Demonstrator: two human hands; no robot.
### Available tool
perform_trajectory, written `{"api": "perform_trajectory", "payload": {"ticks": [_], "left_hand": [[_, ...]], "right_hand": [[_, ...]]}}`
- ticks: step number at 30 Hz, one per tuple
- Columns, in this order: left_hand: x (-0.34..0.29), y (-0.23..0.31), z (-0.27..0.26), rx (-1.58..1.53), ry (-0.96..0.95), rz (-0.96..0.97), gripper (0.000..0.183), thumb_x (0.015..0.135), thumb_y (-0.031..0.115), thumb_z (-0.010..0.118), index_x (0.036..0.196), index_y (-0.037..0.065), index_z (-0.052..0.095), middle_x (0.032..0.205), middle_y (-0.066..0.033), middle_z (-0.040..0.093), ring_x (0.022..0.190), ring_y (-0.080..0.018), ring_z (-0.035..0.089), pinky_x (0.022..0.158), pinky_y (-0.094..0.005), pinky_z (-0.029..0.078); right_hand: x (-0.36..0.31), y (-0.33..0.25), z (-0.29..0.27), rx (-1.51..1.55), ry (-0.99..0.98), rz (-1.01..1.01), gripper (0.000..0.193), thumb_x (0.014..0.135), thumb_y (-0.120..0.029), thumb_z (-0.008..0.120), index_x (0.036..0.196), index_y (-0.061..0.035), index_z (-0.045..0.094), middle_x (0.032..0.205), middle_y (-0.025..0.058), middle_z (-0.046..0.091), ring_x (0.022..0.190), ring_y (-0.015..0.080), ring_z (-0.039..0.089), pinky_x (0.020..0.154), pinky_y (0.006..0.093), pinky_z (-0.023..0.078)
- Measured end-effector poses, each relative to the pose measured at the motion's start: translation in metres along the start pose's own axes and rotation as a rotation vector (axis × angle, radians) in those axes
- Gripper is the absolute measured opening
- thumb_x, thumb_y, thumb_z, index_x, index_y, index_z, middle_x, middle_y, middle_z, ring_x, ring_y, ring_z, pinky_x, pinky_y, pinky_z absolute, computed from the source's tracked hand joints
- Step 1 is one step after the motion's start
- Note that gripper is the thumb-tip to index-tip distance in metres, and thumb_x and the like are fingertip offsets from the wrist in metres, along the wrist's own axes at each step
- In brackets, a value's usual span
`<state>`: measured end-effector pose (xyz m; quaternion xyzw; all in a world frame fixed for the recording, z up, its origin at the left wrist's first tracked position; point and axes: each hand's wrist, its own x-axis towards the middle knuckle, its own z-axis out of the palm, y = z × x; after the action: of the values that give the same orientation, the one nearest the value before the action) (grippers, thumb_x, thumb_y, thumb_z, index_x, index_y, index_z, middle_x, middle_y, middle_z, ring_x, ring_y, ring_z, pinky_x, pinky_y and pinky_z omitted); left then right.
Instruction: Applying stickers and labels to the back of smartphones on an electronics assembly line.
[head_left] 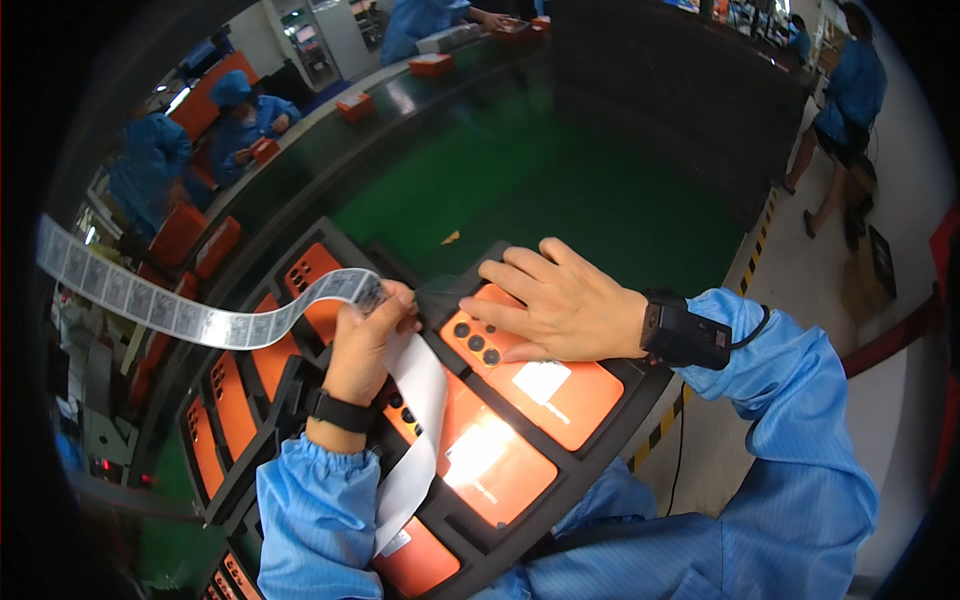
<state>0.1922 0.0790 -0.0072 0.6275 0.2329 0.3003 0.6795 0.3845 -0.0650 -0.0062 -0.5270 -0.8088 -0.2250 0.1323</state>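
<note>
My left hand (372, 335) is closed on a long strip of labels (225, 328). The strip's printed side curls away to the left, and its pale backing hangs down past my wrist. My right hand (560, 305) lies with fingers spread over the camera end of an orange phone (590, 395), which rests back up in a black tray (625, 455). Whatever is under the right fingertips is hidden. Beside it lies another orange phone (500, 455), partly covered by the strip. A third orange phone (425, 560) shows at the tray's near end.
A second black tray of orange phones (235, 405) stands to the left. Beyond the green floor (600, 190) runs a long conveyor (400, 95) with orange boxes (430, 65). Co-workers in blue (245, 125) sit along it. Another person (850, 90) stands at the far right.
</note>
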Motion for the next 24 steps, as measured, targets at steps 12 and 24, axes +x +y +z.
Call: {"api": "perform_trajectory", "payload": {"ticks": [12, 24], "left_hand": [[-0.12, 0.107, 0.014, 0.037, -0.729, -0.395, 0.028, 0.089, 0.027, 0.054, 0.093, 0.0, 0.061, 0.082, -0.0088, 0.062, 0.059, -0.0108, 0.057, 0.055, -0.0229, 0.047], [-0.476, 0.186, -0.197, 0.385, 0.575, -0.016, 0.029, 0.076, 0.021, 0.062, 0.073, -0.007, 0.057, 0.066, -0.027, 0.061, 0.041, -0.026, 0.057, 0.041, -0.0331, 0.049]], "right_hand": [[0.0, 0.0, -0.099, 0.068, 0.384, 0.123, 0.054, 0.066, -0.005, 0.065, 0.117, -0.0044, 0.05, 0.119, 0.0159, 0.047, 0.104, 0.0333, 0.049, 0.086, 0.0397, 0.043], [0.156, -0.102, -0.032, 0.239, -0.071, -0.343, 0.025, 0.072, -0.019, 0.067, 0.09, -0.0028, 0.06, 0.091, 0.0099, 0.058, 0.09, 0.0267, 0.056, 0.077, 0.0364, 0.046]]}}
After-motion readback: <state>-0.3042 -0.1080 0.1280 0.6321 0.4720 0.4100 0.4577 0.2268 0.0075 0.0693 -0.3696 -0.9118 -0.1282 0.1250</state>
